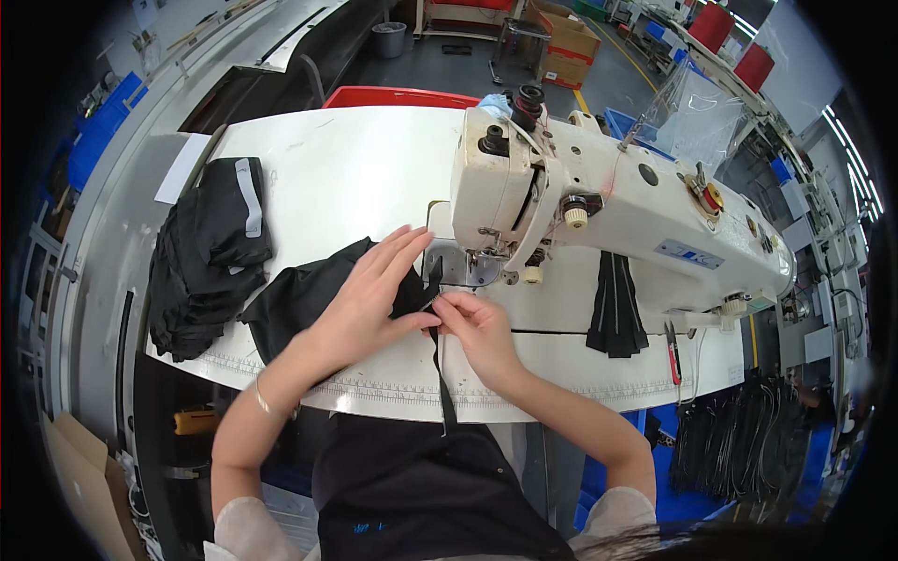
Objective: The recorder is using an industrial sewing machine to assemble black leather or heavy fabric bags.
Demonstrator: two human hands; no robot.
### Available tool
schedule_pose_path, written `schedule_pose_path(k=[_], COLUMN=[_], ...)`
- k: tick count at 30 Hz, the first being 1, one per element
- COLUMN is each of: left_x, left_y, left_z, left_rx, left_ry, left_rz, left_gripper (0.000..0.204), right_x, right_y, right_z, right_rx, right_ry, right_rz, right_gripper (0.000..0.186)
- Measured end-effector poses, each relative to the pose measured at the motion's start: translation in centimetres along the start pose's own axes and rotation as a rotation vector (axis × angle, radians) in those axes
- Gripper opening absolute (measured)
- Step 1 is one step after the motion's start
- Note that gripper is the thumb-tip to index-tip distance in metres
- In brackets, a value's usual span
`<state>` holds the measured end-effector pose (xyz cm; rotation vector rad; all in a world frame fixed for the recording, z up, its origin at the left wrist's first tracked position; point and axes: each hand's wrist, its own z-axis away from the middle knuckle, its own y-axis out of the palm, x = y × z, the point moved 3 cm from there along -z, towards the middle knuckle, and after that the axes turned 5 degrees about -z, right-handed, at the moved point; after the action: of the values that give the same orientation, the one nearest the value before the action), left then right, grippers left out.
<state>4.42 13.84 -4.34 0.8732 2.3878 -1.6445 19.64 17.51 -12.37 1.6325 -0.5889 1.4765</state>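
My left hand (367, 297) lies with its fingers stretched out flat on a piece of black fabric (292, 297), just left of the needle area. The thumb reaches across toward my other hand. My right hand (479, 335) is closed in a pinch on a narrow black strip (441, 379) at the fabric's right edge. From the pinch the strip hangs down over the table's front edge, and its upper end lies on the metal needle plate (458, 265). A white sewing machine (561, 178) stands right beyond both hands.
A stack of black fabric pieces (210, 271) lies on the left of the white table (327, 168). Black strips (615, 309) and red-handled snips (673, 353) lie at the right. A red bin (398, 96) stands behind the table. Dark cords or strips (739, 439) hang at the lower right.
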Motion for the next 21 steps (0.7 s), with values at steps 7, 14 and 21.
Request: schedule_pose_path(k=[7, 14, 21], left_x=[3.5, 4.0, 4.4], left_y=[3.0, 2.8, 3.7], left_z=[-2.1, -2.7, -5.1], left_rx=[0.552, 0.632, 0.092], left_ry=[-0.239, -0.318, 0.113], left_rz=[0.681, 0.827, -0.001], left_gripper=[0.036, 0.022, 0.029], right_x=[2.0, 2.6, 2.9], right_y=[-0.9, -1.8, -1.7], right_z=[2.5, 3.2, 0.3], right_rx=[0.053, 0.379, 0.440], right_ry=[0.270, -0.527, -1.033], right_rz=[-0.145, 0.717, 1.476], right_gripper=[0.014, 0.026, 0.032])
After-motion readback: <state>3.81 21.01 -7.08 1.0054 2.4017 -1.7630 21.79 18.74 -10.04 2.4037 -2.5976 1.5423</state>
